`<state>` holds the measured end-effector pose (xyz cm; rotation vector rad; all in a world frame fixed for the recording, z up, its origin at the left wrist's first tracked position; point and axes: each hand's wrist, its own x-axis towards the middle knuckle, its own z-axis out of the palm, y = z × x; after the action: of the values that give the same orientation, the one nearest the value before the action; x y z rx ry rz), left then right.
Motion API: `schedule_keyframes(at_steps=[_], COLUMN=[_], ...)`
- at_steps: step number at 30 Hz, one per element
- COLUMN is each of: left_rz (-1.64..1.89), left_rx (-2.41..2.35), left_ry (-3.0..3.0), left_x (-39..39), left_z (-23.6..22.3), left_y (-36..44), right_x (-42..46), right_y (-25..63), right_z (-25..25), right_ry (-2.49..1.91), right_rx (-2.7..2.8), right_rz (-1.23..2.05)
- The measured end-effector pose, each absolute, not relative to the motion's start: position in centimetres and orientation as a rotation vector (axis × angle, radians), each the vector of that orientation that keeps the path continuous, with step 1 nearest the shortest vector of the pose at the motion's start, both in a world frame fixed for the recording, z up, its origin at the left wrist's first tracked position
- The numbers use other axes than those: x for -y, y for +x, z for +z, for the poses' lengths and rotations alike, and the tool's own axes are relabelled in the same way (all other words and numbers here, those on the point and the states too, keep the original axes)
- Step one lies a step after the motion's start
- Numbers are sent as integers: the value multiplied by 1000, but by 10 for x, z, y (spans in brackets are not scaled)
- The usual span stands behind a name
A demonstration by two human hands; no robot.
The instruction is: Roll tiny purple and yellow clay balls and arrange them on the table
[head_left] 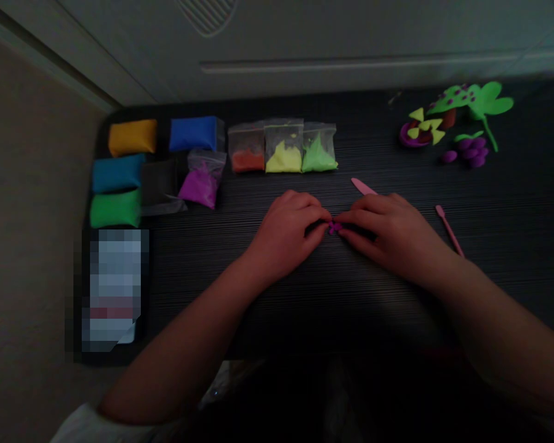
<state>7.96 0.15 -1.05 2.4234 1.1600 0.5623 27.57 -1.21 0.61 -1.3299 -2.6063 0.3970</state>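
Observation:
Between my fingertips, just above the dark tabletop or on it, is a small lobed piece of purple modelling clay (335, 227). My left hand (292, 226) pinches its left side with thumb and fingers. From the other side, the thumb and fingers of my right hand (388, 231) close on it. A pink clay knife (362, 186) lies just beyond my right hand, partly covered by it. Further right rests a thin pink modelling tool (450, 231), its lower end hidden by my right forearm.
Bags of red clay (248, 161), yellow clay (284, 159) and light green clay (319, 157) stand behind my hands. At left are several more packs, including purple clay (200, 186), and a blurred phone-like object (115, 283). Clay grapes (473, 151), a purple bowl (410, 136) and a green clay flower (489, 101) sit back right.

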Motion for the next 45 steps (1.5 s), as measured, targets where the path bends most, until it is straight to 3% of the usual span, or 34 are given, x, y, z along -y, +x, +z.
schedule_keyframes(at_steps=[45], left_rz=[509], left_rx=[-1158], left_ry=[2410], left_x=[-1], left_z=[-7], left_y=[80], right_x=[13], right_y=[278], right_z=[10], right_ry=[-1379], right_rx=[2625], right_rz=[413])
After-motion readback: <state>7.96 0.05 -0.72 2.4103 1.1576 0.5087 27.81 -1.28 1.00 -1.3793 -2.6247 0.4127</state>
